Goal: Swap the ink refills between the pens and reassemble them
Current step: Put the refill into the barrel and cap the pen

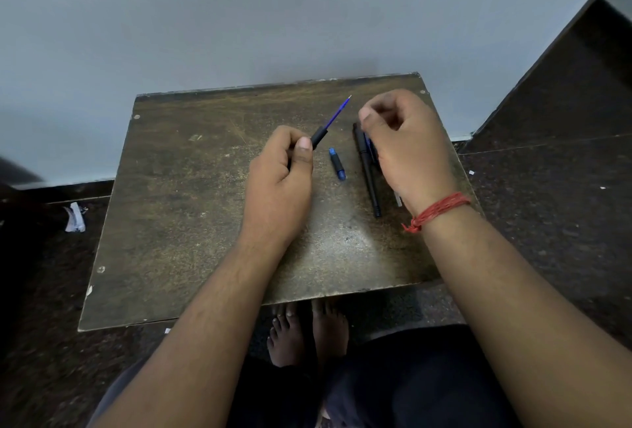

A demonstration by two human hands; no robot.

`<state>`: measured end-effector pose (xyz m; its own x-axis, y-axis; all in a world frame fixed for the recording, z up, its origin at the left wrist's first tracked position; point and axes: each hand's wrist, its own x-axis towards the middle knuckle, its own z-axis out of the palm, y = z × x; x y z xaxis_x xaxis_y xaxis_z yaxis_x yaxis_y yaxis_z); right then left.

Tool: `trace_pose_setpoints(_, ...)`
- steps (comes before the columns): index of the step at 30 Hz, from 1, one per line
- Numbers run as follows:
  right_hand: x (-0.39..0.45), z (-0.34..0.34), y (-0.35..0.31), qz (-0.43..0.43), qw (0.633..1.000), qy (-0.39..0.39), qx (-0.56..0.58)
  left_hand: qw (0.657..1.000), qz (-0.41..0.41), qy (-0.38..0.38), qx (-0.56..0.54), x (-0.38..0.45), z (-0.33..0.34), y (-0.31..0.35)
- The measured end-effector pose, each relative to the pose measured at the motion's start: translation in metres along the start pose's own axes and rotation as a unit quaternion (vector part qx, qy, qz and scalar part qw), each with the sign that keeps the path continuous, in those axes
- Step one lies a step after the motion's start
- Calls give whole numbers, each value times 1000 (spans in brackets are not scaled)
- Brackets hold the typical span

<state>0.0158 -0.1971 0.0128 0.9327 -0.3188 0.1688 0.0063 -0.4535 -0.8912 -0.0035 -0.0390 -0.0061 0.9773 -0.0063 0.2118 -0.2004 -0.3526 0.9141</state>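
My left hand (278, 174) grips a black pen barrel (318, 137) with a blue ink refill (338, 113) sticking out of its far end, pointing up and to the right. A short black and blue pen piece (337, 163) lies on the wooden board (191, 209) between my hands. To its right lies a long black pen (368, 171), with a blue part (368, 144) beside it partly hidden under my right hand (407, 147). That hand hovers over these pens with curled fingers, and I see nothing held in it.
The board sits on my lap, against a grey wall. A dark speckled floor surrounds it, with a crumpled white paper scrap (74, 218) at the left. My bare feet (307, 332) show below the board's near edge. A red thread (436, 210) circles my right wrist.
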Motion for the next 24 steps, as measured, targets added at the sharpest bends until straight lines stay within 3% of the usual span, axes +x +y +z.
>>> trace_pose_setpoints(4, -7, 8, -4, -61, 983, -52, -166, 1000, -8, 17, -19, 3, -1, -4)
trace_pose_setpoints(8, -15, 18, -11, -114, 936, -103, -318, 999, -13, 24, -20, 4, -1, -5)
trace_pose_setpoints(13, -19, 24, -12, -99, 914, -140, -369, 999, -16, 28, -15, 4, -1, -5)
trace_pose_setpoints(17, -12, 25, -8, -67, 955, -122, -261, 999, -21, 27, -23, 3, -2, -3)
trace_pose_setpoints(20, -7, 19, -8, -26, 996, -62, -65, 999, -24, 25, -29, 4, -2, -4)
trace_pose_setpoints(24, -3, 11, -9, 67, 981, 17, 184, 999, -25, 16, -27, 2, -1, -4)
